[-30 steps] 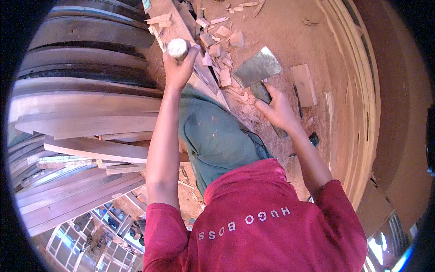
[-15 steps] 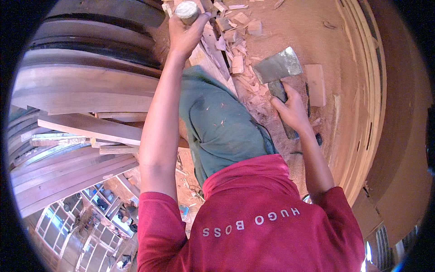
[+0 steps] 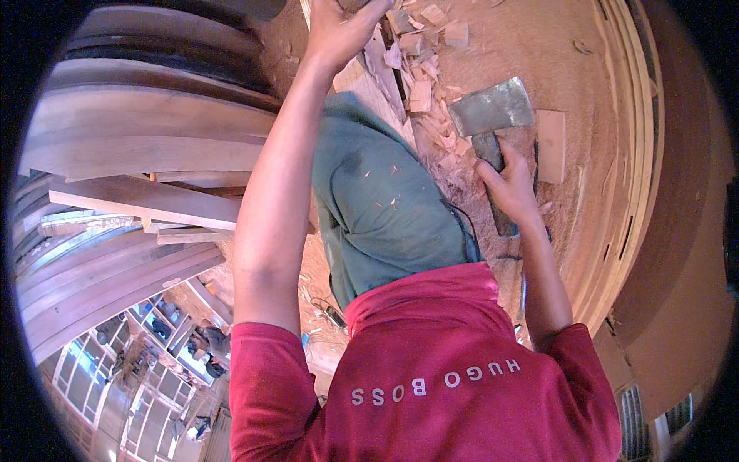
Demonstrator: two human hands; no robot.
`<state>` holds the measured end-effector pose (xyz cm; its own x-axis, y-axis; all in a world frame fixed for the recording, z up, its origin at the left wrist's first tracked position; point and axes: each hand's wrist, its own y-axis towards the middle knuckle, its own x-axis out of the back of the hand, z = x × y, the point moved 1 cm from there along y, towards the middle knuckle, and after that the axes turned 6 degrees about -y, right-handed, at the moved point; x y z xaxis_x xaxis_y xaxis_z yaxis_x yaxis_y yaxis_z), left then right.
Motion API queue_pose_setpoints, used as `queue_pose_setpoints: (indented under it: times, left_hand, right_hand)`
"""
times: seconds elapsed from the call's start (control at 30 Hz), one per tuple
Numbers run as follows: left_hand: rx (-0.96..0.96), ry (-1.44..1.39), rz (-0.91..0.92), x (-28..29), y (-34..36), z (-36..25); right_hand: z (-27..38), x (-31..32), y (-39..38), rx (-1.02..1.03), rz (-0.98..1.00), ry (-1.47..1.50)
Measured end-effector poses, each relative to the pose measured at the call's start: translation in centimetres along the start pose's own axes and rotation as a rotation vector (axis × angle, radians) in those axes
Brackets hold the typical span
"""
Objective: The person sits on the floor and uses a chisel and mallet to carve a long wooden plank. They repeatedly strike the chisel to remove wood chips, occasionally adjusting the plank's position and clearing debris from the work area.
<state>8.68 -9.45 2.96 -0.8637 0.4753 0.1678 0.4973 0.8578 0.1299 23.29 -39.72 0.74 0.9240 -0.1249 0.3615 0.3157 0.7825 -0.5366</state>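
At the top edge, my left hand [image 3: 339,37] is closed round a thick, round piece of wood [image 3: 353,5]. Most of that piece lies outside the picture. My right hand [image 3: 511,185] grips the short dark handle of a hatchet [image 3: 493,108]. Its broad grey metal head is raised above the floor, to the right of my leg. Under my left hand runs a pale wooden beam [image 3: 360,83], which my green-trousered leg [image 3: 392,200] partly covers. Wood chips [image 3: 423,92] are scattered between the beam and the hatchet.
Long boards [image 3: 146,146] are stacked on the left, one loose plank [image 3: 146,199] jutting out. A flat wooden block [image 3: 551,146] rests on the dusty floor beyond the hatchet. Long timber strips [image 3: 639,177] curve along the right. Window-like frames [image 3: 92,373] stand at lower left.
My left hand has shifted up and right in the picture, carrying the round wood mostly out of view. The hatchet and my right hand now appear slightly further right.
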Motion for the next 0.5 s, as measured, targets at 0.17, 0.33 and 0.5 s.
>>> queue_pose_setpoints:
  times: [0.17, 0.33, 0.5]
  left_hand:
    - [-0.039, -0.092, -0.058, -0.5, 0.1, -0.8]
    - [-0.048, -0.129, -0.015, 0.0, 0.1, 0.1]
    - [-0.056, -0.096, -0.027, -0.3, -0.4, -1.7]
  right_hand:
    - [1.4, -0.2, 0.0, -0.015, -0.019, -0.018]
    - [0.8, -0.8, 0.1, -0.024, -0.020, -0.021]
    - [0.5, -1.4, 0.6, -0.041, -0.001, -0.075]
